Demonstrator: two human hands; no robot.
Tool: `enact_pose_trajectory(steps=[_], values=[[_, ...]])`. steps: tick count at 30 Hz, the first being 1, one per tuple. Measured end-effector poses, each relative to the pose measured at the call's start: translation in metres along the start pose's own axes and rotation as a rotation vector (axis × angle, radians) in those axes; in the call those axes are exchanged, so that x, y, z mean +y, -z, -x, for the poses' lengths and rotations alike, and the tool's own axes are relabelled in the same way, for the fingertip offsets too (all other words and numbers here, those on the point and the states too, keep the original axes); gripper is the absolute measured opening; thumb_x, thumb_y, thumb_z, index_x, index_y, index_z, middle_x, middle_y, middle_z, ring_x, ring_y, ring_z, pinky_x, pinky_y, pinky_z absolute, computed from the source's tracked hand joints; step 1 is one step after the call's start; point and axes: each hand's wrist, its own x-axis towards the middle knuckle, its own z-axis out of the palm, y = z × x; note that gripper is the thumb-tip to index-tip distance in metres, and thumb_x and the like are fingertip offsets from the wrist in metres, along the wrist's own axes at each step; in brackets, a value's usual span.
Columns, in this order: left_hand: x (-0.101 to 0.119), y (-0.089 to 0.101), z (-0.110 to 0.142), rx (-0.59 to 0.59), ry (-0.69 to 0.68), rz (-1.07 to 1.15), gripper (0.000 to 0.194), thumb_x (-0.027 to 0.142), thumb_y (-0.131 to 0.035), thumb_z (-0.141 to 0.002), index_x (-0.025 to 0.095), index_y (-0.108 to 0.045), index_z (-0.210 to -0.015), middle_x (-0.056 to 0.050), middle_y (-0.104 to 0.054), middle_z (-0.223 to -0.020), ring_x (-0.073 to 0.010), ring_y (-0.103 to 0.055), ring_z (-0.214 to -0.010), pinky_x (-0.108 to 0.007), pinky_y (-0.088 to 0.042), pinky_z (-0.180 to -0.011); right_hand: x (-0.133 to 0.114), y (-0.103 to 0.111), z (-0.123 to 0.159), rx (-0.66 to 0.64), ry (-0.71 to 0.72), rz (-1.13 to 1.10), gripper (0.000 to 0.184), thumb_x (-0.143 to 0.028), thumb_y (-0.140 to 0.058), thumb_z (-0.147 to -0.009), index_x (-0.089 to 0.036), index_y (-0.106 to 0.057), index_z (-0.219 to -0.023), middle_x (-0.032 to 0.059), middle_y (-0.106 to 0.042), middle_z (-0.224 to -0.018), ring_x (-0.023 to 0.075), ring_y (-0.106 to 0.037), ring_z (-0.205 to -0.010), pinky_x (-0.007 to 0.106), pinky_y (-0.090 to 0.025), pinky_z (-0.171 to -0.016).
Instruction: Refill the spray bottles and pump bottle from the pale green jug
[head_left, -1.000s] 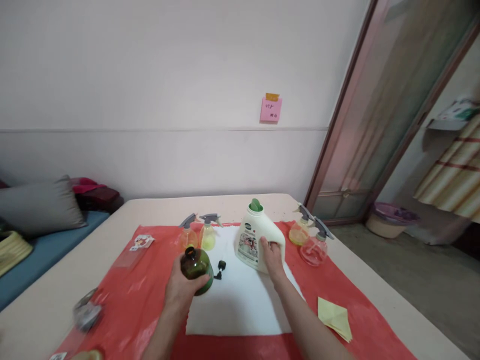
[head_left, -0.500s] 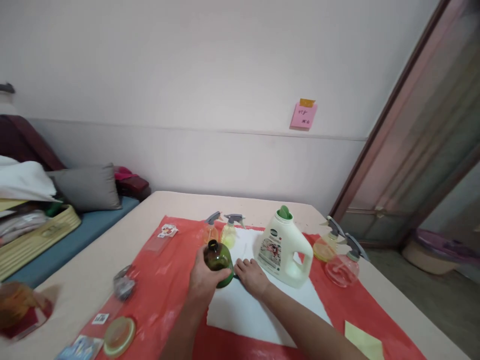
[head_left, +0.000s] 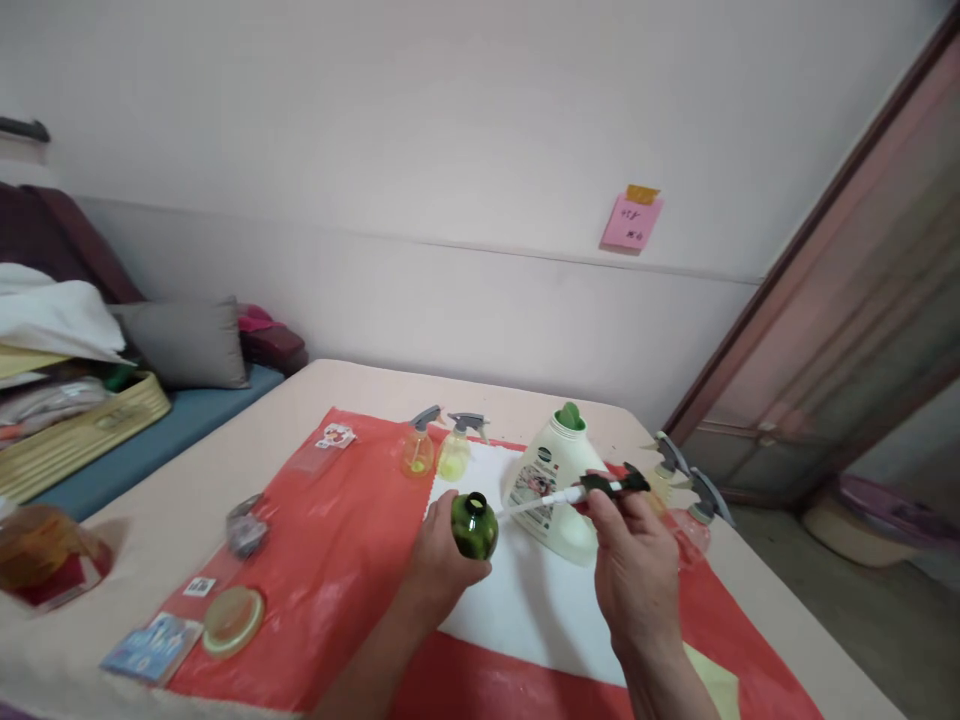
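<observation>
The left hand (head_left: 439,565) grasps the green bottle (head_left: 474,538) over the left part of the white sheet (head_left: 540,625), and we see the bottle's mouth uncovered. The right hand (head_left: 637,570) grips the black pump (head_left: 619,486) between thumb and fingers; its white tube (head_left: 544,499) points left toward the bottle, though we cannot tell whether the tip touches it. Behind the tube we find the pale jug (head_left: 571,535) standing on the white sheet. Beyond the left hand, an orange spray bottle (head_left: 418,455) and a yellow spray bottle (head_left: 454,457) stand side by side near the red sheet's (head_left: 337,560) far edge
</observation>
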Motion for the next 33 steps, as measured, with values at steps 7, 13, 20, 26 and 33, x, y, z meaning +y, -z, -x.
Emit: enact_pose_trajectory(steps=[7,13,20,26,33], values=[[-0.009,-0.031,0.004,-0.009,-0.213,-0.15,0.087,0.012,-0.074,-0.059,0.02,-0.045,-0.14,-0.014,-0.056,-0.146,-0.0319,-0.05,-0.14,-0.041,-0.042,-0.113,-0.008,0.006,-0.009,-0.209,0.053,0.193,0.041,-0.047,-0.08,-0.076,-0.02,-0.075,-0.107,0.0078,-0.078,-0.1,0.0242,-0.069,-0.092,0.04,-0.053,-0.089],[-0.01,-0.035,0.005,0.0,-0.206,-0.207,0.075,0.013,-0.073,-0.059,0.025,-0.053,-0.131,-0.011,-0.061,-0.139,-0.0344,-0.055,-0.132,-0.044,-0.046,-0.106,0.019,-0.002,0.009,-0.514,0.087,0.238,0.028,-0.037,-0.075,-0.077,-0.023,-0.077,-0.102,0.005,-0.077,-0.101,0.025,-0.069,-0.096,0.039,-0.054,-0.091],[0.002,-0.035,0.015,-0.031,-0.233,-0.168,0.063,0.014,-0.073,-0.06,0.025,-0.059,-0.121,-0.008,-0.063,-0.134,-0.0325,-0.056,-0.13,-0.042,-0.044,-0.108,0.045,-0.003,0.023,-0.449,-0.024,0.213,0.032,-0.037,-0.076,-0.074,-0.026,-0.079,-0.104,0.0049,-0.079,-0.106,0.0281,-0.07,-0.106,0.043,-0.051,-0.1],[-0.001,-0.043,0.016,0.01,-0.238,-0.228,0.069,0.014,-0.07,-0.061,0.02,-0.056,-0.128,-0.013,-0.063,-0.135,-0.034,-0.054,-0.132,-0.044,-0.041,-0.113,0.045,-0.009,0.025,-0.281,-0.145,0.357,0.036,-0.045,-0.081,-0.064,-0.021,-0.072,-0.088,0.0072,-0.075,-0.09,0.0304,-0.066,-0.092,0.045,-0.052,-0.087],[0.0,-0.043,0.01,-0.032,-0.177,-0.172,0.073,0.024,-0.076,-0.062,0.023,-0.052,-0.132,-0.011,-0.067,-0.127,-0.0335,-0.062,-0.123,-0.04,-0.05,-0.098,0.034,-0.014,0.03,-0.423,-0.247,0.016,0.053,-0.044,-0.079,-0.067,-0.023,-0.068,-0.115,0.0067,-0.072,-0.122,0.0308,-0.061,-0.122,0.044,-0.044,-0.107]])
